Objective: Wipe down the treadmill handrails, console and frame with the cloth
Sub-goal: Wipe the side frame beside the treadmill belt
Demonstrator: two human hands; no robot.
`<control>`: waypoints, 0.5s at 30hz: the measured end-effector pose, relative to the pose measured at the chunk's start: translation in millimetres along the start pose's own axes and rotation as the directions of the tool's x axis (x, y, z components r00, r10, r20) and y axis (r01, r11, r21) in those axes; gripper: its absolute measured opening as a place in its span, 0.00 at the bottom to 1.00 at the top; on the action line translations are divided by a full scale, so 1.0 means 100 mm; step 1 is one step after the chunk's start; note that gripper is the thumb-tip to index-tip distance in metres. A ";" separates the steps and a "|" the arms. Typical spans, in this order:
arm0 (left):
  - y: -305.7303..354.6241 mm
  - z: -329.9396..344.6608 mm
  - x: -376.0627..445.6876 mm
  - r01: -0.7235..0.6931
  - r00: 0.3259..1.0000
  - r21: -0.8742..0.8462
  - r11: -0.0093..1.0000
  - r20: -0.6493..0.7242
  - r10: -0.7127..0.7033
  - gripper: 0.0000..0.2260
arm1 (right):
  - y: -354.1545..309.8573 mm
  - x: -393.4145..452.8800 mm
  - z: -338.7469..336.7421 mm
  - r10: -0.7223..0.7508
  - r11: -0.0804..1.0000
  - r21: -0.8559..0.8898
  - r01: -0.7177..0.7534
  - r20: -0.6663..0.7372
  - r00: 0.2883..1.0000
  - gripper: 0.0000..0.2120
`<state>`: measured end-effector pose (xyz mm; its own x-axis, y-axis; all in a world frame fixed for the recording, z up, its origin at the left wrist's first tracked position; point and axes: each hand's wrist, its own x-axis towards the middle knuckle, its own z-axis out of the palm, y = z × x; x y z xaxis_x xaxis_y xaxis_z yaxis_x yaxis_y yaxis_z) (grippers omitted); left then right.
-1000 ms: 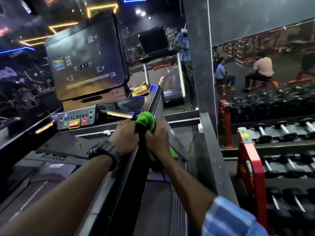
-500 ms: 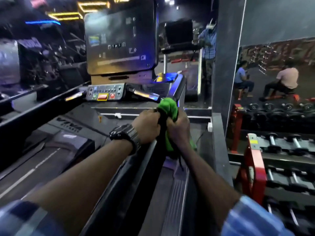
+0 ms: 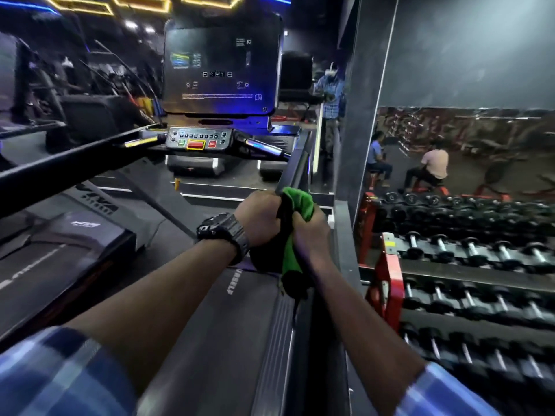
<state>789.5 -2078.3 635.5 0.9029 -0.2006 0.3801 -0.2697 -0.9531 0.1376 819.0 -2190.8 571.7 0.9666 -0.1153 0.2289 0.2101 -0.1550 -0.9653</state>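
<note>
Fingers of the right hand [image 3: 309, 232] are curled round the green cloth [image 3: 295, 211], wrapping it about the right handrail [image 3: 295, 172] at centre frame. Fingers of the left hand [image 3: 259, 219] are clenched on the same rail just beside it, on its inner side, touching the cloth; a watch [image 3: 223, 232] sits on that wrist. A tail of cloth hangs below the right hand. The rail runs up from the hands toward the button panel [image 3: 196, 139] and the console [image 3: 220, 70], upper centre. The left handrail [image 3: 60, 163] crosses the left of the frame. The belt [image 3: 210, 325] lies below the arms; a dumbbell rack [image 3: 387, 265] stands at right. Judged progress: work sits on the right rail's near stretch. Whether console, left rail and frame are wiped cannot be told.
</note>
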 end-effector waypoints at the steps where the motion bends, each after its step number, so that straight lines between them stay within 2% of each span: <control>1: 0.05 -0.04 -0.08 0.010 1.000 -0.004 1.000 -0.006 -0.010 0.07 | -0.09 -0.01 -0.02 -0.036 0.999 -0.037 0.036 0.003 0.999 0.14; 3: 0.12 -0.13 -0.27 0.045 0.999 -0.022 0.999 0.000 -0.045 0.06 | -0.21 -0.06 -0.05 -0.064 0.995 -0.074 0.064 0.003 0.998 0.13; 6: 0.14 -0.18 -0.47 0.085 0.996 -0.027 0.996 0.033 -0.084 0.08 | -0.12 -0.20 -0.05 0.097 0.993 -0.071 -0.099 -0.028 0.995 0.15; 8: 0.11 -0.19 -0.58 0.093 0.995 -0.065 0.994 0.033 -0.091 0.12 | 0.06 -0.37 0.03 0.205 0.979 0.019 -0.204 -0.057 0.977 0.18; 10: 0.12 -0.22 -0.67 0.094 0.995 -0.083 0.992 0.030 -0.092 0.15 | 0.22 -0.62 0.14 0.225 0.968 0.143 -0.207 -0.125 0.966 0.20; 12: 0.15 -0.25 -0.74 0.101 0.995 -0.078 0.992 0.016 -0.100 0.13 | 0.19 -0.94 0.25 0.193 0.964 0.222 -0.145 -0.209 0.959 0.26; 13: 0.17 -0.27 -0.77 0.108 0.994 -0.090 0.990 0.012 -0.107 0.14 | 0.15 -1.10 0.28 0.133 0.977 0.193 -0.087 -0.240 0.961 0.28; 15: 0.18 -0.28 -0.80 0.125 0.992 -0.122 0.985 0.009 -0.124 0.16 | 0.10 -1.29 0.28 -0.098 0.995 0.003 0.102 -0.242 0.965 0.28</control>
<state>702.8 -2073.3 633.4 0.9324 -0.0825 0.3518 -0.1938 -0.9359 0.2942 700.2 -2149.8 528.7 0.8769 -0.3337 0.3459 0.3076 -0.1633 -0.9374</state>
